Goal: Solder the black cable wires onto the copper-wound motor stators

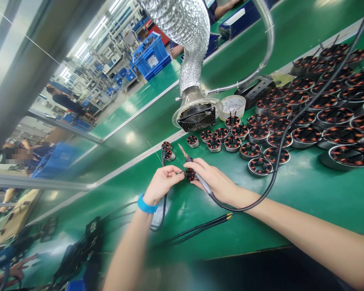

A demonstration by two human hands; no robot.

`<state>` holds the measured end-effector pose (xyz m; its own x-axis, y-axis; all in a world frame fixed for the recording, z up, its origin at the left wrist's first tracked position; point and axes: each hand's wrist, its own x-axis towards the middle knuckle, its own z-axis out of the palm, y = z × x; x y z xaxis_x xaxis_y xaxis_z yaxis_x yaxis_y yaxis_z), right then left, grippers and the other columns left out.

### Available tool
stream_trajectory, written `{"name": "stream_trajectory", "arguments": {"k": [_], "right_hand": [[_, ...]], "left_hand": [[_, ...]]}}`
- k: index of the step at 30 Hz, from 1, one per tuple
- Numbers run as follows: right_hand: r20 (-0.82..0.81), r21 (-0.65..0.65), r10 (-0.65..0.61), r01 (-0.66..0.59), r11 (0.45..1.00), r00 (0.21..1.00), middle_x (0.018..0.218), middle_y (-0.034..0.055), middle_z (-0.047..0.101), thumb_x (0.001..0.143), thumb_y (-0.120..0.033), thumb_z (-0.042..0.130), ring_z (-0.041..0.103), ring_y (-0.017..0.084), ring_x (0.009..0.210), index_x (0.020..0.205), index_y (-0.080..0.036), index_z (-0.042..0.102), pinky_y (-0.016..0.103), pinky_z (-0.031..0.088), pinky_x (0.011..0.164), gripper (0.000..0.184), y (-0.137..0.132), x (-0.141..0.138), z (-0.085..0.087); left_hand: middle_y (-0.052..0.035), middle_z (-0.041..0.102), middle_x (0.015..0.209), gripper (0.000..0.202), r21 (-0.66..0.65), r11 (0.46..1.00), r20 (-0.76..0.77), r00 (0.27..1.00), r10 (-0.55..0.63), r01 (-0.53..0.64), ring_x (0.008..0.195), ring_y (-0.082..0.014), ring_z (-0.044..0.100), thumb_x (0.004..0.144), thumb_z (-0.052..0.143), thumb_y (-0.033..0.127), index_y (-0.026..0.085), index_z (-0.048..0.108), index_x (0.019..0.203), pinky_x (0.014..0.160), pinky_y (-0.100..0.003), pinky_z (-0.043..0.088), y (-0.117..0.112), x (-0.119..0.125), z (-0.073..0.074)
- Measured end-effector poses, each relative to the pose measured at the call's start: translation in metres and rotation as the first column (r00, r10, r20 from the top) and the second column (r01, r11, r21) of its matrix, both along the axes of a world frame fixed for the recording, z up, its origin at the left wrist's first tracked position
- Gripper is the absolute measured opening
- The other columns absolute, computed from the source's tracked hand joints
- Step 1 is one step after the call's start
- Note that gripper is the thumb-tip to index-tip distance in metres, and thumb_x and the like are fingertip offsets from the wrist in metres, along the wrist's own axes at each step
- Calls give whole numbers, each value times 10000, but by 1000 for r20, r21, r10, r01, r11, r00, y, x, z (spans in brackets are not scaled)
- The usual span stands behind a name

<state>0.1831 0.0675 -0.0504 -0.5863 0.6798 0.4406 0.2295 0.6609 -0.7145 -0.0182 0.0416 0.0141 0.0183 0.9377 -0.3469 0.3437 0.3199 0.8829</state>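
Observation:
In my right hand (212, 180) lies a soldering iron (203, 184), its tip pointing up and away to the left and its black cord running back over my forearm. The fingers of that same hand also rest against a small motor stator (190, 174) with copper windings. My left hand (165, 182), with a blue band at the wrist, pinches at the stator's left side. A thin dark wire seems to be between its thumb and finger. Two more small stators (169, 155) stand just beyond, with a black cable looping down from them. Several black leads (206, 224) with bare ends lie nearer to me.
Many wound stators (303, 117) crowd the right of the green bench (291, 210). A fume extractor (197, 115) on a foil duct hangs ahead, beside a round tub (233, 106). Bundled black cables (79, 246) lie at the left. Other people work farther off.

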Motion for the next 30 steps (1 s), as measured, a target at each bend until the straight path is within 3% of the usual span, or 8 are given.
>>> {"name": "stream_trajectory", "arguments": {"k": [12,18,25,30], "right_hand": [[-13,6,1,-1,1000,1000,1191,113,538,894,-31,541,636,191,823,1341,-207,422,332,542,706,495,1,0,0],[-15,7,-3,3,1000,1000,1196,108,538,880,-28,564,632,184,799,1336,-210,425,323,536,696,510,1,0,0],[-21,9,1,-1,1000,1000,1198,102,528,878,-24,570,615,165,768,1347,-217,413,305,520,682,531,1,-1,-2],[-45,-19,25,-26,999,999,1188,94,525,874,-18,596,607,149,761,1348,-219,413,292,516,694,546,1,-1,-4]], "left_hand": [[72,470,573,418,-53,999,10,1000,4,-3,493,-38,294,704,821,485,135,653,858,500,-210,178,1,2,2],[80,460,570,379,-49,999,23,1000,-13,14,486,-35,303,724,813,443,138,625,848,488,-199,194,3,1,3],[69,496,576,351,-8,998,-76,995,-60,59,519,-60,418,773,771,420,131,637,920,530,-196,295,2,1,10],[19,570,598,400,-74,995,-150,986,-70,59,552,-84,467,747,765,496,122,623,752,558,-215,334,3,1,18]]}}
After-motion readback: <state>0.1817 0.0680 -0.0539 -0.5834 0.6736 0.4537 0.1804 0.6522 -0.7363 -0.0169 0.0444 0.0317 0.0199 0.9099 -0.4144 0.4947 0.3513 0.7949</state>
